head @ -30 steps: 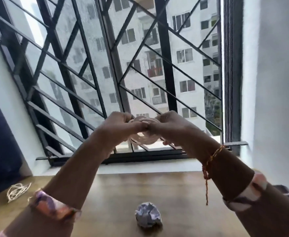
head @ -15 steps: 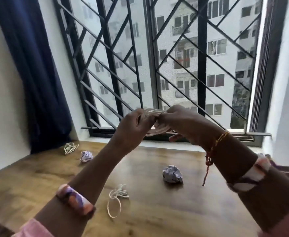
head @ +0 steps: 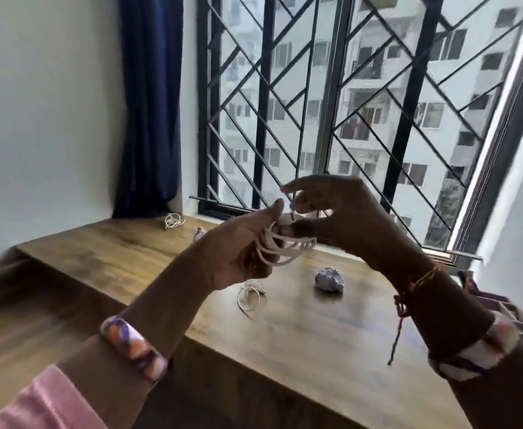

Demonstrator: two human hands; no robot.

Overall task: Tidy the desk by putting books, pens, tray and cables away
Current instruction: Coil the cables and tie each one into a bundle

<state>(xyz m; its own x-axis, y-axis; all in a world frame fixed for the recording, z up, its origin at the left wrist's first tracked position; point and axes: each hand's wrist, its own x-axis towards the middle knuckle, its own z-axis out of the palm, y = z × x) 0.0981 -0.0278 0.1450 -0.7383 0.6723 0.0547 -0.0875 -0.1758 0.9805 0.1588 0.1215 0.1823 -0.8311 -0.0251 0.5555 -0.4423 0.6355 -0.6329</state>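
Both hands are raised above the tabletop (head: 300,329), a slab of warm, streaky wood grain with a soft sheen. The left hand (head: 235,252) has its fingers curled round a coil of thin, smooth white cable (head: 282,246), several rounded loops gathered in its grip and fanning out to the right. The right hand (head: 334,218) meets the coil from the other side: its thumb and one finger pinch the loops near the left fingertips, while the remaining fingers spread loosely open above. The cable hangs in the air between the two hands, clear of the wood.

On the tabletop just below the left hand lies a second white cable (head: 251,294), a limp tangle with one oval loop trailing toward the near edge. A third small bundle of white cable (head: 173,220) sits well apart at the far left corner, near the foot of a dark blue curtain (head: 150,103) that falls in heavy vertical folds. A crumpled paper ball (head: 328,280), pale and creased, rests right of centre; another (head: 199,233) is partly hidden behind the left hand.

A braided thread bracelet (head: 415,286) circles the right wrist, its tail dangling. Behind stands a window with black metal grille bars (head: 263,103) in diagonal lines.
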